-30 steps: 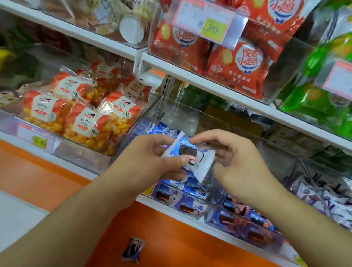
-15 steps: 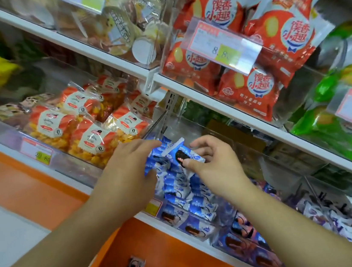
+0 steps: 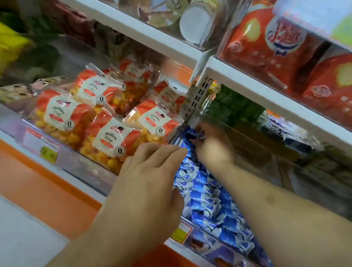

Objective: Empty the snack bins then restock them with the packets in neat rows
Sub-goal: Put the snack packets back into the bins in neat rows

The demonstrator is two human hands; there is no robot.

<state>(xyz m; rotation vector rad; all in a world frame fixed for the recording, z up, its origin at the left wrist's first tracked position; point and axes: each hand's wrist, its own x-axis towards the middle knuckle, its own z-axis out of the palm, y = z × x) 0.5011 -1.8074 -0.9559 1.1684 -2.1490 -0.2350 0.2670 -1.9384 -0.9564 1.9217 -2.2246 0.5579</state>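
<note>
I am seeing my right hand (image 3: 214,148) pinching a blue packet (image 3: 190,136) at the back of the clear snack bin (image 3: 248,130), above the row of blue packets (image 3: 210,198). My left hand (image 3: 145,182) is hovering beside it, fingers straight, released.

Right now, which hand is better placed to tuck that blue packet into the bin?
Right hand: it already pinches the blue packet at the row's back; the left hand only rests flat alongside.
</note>
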